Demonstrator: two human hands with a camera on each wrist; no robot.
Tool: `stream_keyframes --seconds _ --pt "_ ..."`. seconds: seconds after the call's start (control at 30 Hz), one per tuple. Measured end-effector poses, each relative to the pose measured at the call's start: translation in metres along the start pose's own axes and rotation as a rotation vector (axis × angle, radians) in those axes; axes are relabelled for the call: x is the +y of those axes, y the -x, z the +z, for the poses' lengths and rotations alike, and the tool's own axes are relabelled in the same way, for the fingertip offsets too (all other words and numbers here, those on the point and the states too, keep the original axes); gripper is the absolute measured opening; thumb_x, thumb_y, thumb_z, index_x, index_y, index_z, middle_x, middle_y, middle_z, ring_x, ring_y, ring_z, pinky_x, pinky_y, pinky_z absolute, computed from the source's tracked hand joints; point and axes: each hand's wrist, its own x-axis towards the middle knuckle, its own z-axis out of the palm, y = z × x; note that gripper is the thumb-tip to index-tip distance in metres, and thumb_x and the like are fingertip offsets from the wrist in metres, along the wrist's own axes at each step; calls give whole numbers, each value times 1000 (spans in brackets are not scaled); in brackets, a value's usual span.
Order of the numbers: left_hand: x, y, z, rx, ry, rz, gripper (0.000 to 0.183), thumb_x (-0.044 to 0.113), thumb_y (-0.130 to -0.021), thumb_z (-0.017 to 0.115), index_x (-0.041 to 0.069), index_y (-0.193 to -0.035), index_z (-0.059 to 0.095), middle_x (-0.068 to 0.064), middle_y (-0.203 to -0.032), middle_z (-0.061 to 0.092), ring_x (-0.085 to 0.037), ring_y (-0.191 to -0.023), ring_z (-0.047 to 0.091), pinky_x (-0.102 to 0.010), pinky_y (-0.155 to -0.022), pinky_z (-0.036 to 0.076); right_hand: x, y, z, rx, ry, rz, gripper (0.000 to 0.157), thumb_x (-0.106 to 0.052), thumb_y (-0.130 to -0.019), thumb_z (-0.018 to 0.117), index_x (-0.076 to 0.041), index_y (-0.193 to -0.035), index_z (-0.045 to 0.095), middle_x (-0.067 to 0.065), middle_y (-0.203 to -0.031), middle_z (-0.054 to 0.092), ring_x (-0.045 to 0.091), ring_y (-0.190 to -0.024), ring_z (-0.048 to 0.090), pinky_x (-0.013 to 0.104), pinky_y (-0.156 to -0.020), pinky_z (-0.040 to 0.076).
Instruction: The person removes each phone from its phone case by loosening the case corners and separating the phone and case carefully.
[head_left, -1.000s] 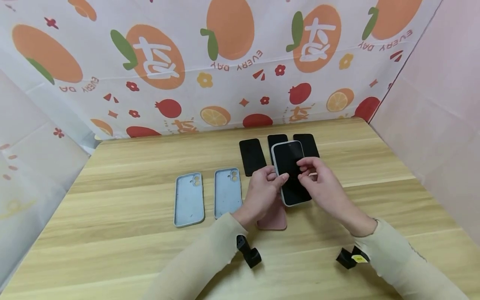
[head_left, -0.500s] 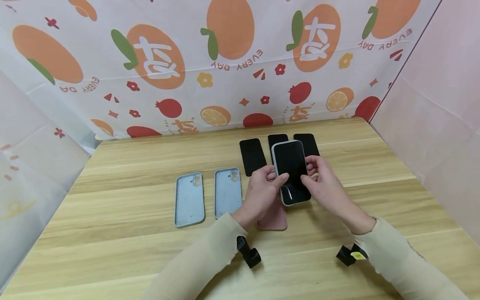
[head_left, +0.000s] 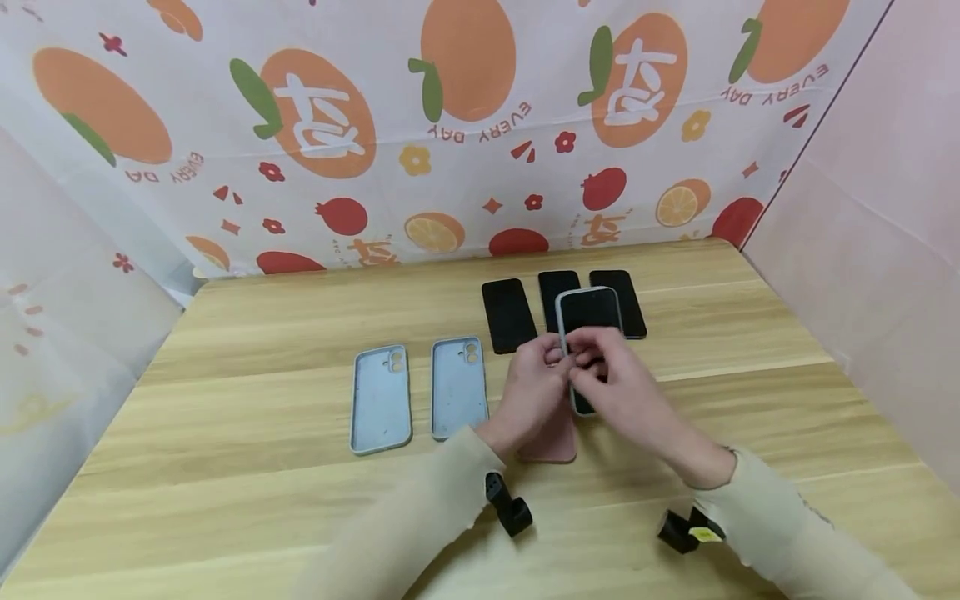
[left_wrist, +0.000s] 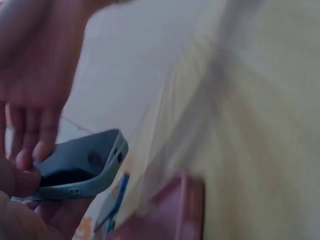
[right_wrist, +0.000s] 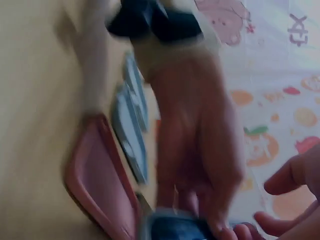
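My left hand [head_left: 534, 385] grips a black-screened phone [head_left: 590, 309] in a pale blue-grey case by its left side, thumb on the front. The phone is held up over the table, its lower end and case rim showing in the left wrist view. My right hand [head_left: 621, 385] is in front of the phone, close to the left thumb, and covers much of the screen. In the right wrist view its fingers [right_wrist: 282, 182] are bent loosely and spread apart, with nothing between them. A pink phone case [head_left: 550, 442] lies below the hands, partly hidden.
Two light blue phone cases [head_left: 381, 400] lie inside-up to the left on the wooden table [head_left: 247, 500]. Three dark phones [head_left: 509, 317] lie in a row at the back, the middle one partly covered. A fruit-print cloth [head_left: 465, 175] hangs behind the table.
My right hand has left the phone's right edge and moved left across the screen towards the left thumb. My left hand keeps its hold; the phone has shifted slightly right.
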Motion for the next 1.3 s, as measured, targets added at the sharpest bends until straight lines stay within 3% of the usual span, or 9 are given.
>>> stream_keyframes --seconds 0.2,0.3,0.47,0.67,0.83,1.0,1.1,1.2,1.3 --pt "3 0 1 4 88 -52 25 18 -96 65 9 -119 64 -5 -104 75 -12 -94 71 -30 -87 59 4 -6 -15 129 59 59 40 2 -93 54 7 -132 44 19 -121 42 26 -106 44 12 -78 40" --pt "4 0 -1 18 112 -79 24 18 -96 66 11 -119 64 -2 -101 75 -11 -93 70 -29 -86 59 11 -8 -17 129 75 95 43 2 -92 55 10 -132 42 20 -117 41 26 -105 43 11 -76 40" --pt "6 3 -4 20 64 -55 21 22 -95 67 11 -114 65 3 -85 67 -8 -80 64 -20 -71 54 19 -10 -16 134 95 98 42 1 -91 55 9 -130 43 18 -114 43 25 -101 45 11 -75 40" --pt "5 6 -7 10 52 -51 28 19 -96 66 12 -123 63 -3 -110 75 -11 -98 71 -30 -90 58 18 -12 -20 87 70 136 36 -4 -95 54 9 -128 45 18 -113 48 25 -102 48 13 -79 41" --pt "5 9 -7 -27 7 1 28 18 -98 63 11 -125 61 -5 -116 73 -12 -103 70 -34 -94 56 17 -12 -24 38 52 168 37 -9 -98 53 8 -130 47 19 -114 56 24 -103 53 15 -81 45" --pt "11 11 -7 -36 -118 120 20 19 -97 63 9 -115 63 -5 -105 75 -10 -91 70 -28 -86 58 16 -8 -24 39 97 143 36 -11 -99 52 5 -131 51 18 -107 61 24 -94 57 20 -76 49" --pt "12 9 -11 -30 -100 110 22 19 -98 63 8 -116 64 -6 -107 75 -11 -92 70 -29 -88 58 16 -6 -26 51 116 124 38 -16 -102 51 2 -135 50 16 -109 62 23 -97 58 24 -82 50" --pt "12 8 -16 -42 -38 56 28 17 -98 62 9 -125 62 -7 -115 73 -14 -101 71 -33 -93 57 18 -7 -30 46 33 98 36 -21 -105 46 1 -133 54 15 -106 64 19 -95 61 24 -84 52" --pt "11 7 -18 -68 9 13 32 15 -99 60 10 -130 60 -8 -117 73 -15 -103 71 -33 -90 58 23 -8 -34 29 -92 71 32 -20 -107 43 2 -122 61 10 -91 63 14 -82 61 20 -76 53"
